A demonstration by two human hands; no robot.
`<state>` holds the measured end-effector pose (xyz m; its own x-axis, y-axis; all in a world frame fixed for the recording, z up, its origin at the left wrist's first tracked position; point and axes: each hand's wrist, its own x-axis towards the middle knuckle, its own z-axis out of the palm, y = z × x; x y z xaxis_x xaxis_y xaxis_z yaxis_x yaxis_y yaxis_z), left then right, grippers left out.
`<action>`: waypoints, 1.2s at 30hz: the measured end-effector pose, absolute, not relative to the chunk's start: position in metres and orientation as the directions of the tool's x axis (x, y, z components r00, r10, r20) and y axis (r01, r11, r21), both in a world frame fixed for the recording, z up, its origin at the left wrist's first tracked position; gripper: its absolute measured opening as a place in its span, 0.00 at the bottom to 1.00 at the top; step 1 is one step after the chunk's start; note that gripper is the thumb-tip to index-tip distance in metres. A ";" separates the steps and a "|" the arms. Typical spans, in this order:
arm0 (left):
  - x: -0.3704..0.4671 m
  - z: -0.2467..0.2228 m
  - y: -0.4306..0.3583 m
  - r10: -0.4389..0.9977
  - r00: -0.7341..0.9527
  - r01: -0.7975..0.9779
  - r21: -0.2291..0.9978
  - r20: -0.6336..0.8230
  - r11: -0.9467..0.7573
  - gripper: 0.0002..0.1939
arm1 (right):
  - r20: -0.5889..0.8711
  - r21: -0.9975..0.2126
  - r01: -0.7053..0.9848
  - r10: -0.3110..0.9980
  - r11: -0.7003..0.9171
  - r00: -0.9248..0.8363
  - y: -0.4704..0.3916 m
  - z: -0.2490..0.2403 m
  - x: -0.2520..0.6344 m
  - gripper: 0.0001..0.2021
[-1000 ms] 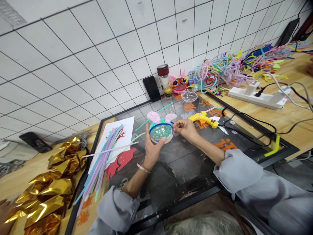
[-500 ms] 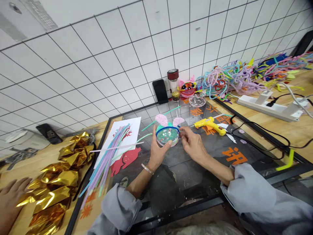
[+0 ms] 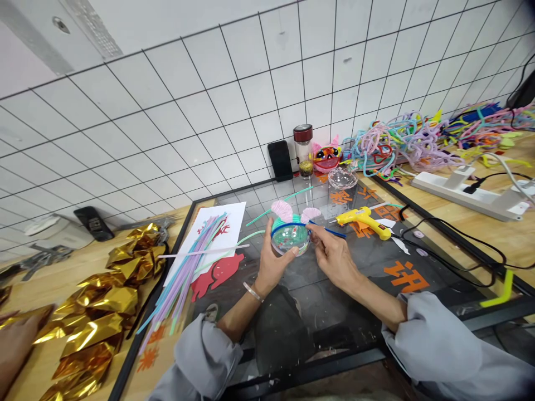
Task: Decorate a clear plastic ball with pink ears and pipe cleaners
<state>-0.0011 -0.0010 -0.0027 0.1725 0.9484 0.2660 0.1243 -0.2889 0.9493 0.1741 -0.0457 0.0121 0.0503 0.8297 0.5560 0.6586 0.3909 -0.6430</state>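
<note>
My left hand is wrapped round a clear plastic half-ball with coloured specks inside. Green pipe cleaner covers its back, and two pink oval ears stand up from it. Along the rim runs a blue pipe cleaner, whose loose end sticks out to the right past my fingers. At the right side of the rim, my right hand pinches this blue pipe cleaner between thumb and forefinger. A yellow glue gun lies just beyond my right hand.
Left on the glass-topped panel are a bundle of pipe cleaners, white paper and a red cut-out. Gold foil and another person's hand are further left. Behind stand a jar and a phone; a power strip lies right.
The blue pipe cleaner's loose end now shows clearly to the right of my right hand. The half-ball stays in my left hand. The other person's hand has shifted onto gold foil.
</note>
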 end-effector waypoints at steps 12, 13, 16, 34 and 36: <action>-0.002 -0.008 0.001 0.943 0.176 0.096 0.948 0.283 -0.303 0.52 | 0.513 -0.689 0.631 0.855 0.356 0.078 -0.046 0.013 0.175 0.27; -0.002 -0.009 0.001 0.942 0.179 0.091 0.948 0.286 -0.305 0.51 | 0.498 -0.699 0.627 0.864 0.345 0.080 -0.046 0.014 0.176 0.27; -0.002 -0.011 0.002 0.941 0.188 0.069 0.952 0.282 -0.299 0.51 | 0.459 -0.732 0.605 0.883 0.314 0.096 -0.045 0.014 0.178 0.28; 0.002 -0.021 0.010 0.963 0.107 -0.239 0.946 0.249 -0.218 0.29 | 0.377 -0.826 0.492 0.919 0.275 0.119 -0.042 0.006 0.185 0.25; 0.003 -0.022 0.011 0.967 0.084 -0.273 0.939 0.242 -0.211 0.29 | 0.383 -0.819 0.501 0.917 0.280 0.113 -0.042 0.007 0.185 0.25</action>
